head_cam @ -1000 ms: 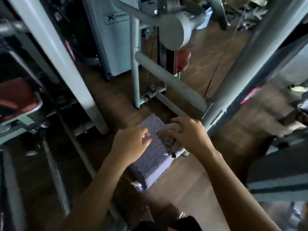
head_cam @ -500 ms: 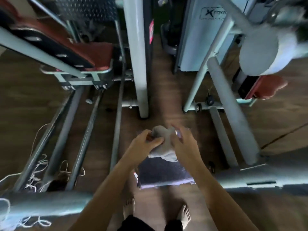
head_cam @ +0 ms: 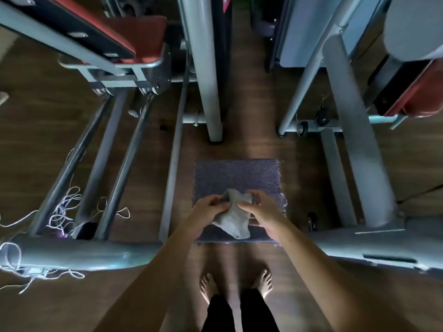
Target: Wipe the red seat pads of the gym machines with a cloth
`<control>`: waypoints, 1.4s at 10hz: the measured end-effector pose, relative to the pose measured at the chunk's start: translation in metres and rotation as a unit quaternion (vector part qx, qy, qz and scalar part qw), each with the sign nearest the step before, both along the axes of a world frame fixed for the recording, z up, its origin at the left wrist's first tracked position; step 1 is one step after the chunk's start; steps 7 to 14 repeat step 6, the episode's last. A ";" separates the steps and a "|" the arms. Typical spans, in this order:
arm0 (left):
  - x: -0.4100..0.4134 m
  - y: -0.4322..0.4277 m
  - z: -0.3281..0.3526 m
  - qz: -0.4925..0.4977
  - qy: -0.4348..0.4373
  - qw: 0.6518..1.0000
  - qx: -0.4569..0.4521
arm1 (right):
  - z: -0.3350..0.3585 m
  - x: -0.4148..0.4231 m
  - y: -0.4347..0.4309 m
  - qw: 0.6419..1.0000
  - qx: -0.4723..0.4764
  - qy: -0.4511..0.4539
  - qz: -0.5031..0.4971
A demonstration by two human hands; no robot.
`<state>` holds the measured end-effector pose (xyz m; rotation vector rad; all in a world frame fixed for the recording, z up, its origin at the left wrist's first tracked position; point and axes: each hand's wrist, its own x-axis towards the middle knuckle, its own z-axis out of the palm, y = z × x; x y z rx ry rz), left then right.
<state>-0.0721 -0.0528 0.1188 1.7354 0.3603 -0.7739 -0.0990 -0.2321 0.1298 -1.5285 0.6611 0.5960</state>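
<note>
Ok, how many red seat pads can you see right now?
2. The left red seat pad is at upper left; the right red seat pad is at the right edge, partly cut off. More may be out of view.

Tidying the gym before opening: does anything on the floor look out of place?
Yes: loose white string lies tangled among the left machine's base bars and trails toward the left edge, like stray litter.

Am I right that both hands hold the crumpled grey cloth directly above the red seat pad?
Not quite. The head view shows the left hand and right hand holding the crumpled grey cloth above the purple-grey floor mat; the red seat pad is upper left.
</note>
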 end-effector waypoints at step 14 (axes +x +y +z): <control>-0.041 0.005 -0.085 -0.084 0.047 0.992 0.083 | -0.089 -0.046 -0.051 0.953 -0.230 -0.122 0.154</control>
